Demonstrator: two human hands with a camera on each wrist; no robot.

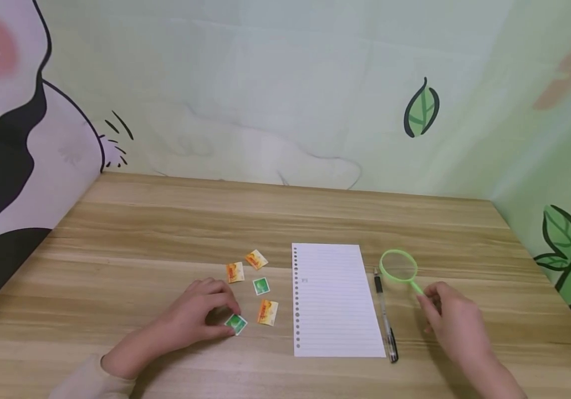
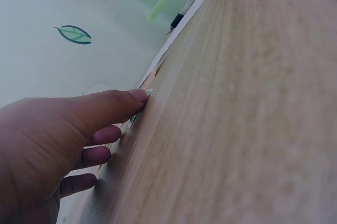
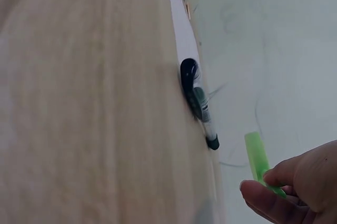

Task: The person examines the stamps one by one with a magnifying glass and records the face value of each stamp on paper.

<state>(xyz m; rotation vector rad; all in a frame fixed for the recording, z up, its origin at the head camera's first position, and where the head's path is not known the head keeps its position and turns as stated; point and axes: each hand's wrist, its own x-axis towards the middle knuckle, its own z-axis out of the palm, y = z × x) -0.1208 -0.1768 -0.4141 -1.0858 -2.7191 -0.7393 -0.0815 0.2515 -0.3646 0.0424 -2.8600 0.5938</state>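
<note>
My left hand has thumb and index finger at opposite edges of a small green stamp, pinching it close over the table. In the left wrist view the thumb overlaps that stamp, hiding part of it. Beyond it lie another green stamp and several orange-and-cream ones, the nearest an orange stamp. On the right, my right hand pinches the handle of a green-rimmed magnifying glass, its round lens pointing up and left. The right wrist view shows only its light green handle.
A sheet of lined, hole-punched paper lies between the hands, with a small mark near its left edge. Along its right side rests a black-and-clear pen. The wooden table meets a printed wall cloth at the back.
</note>
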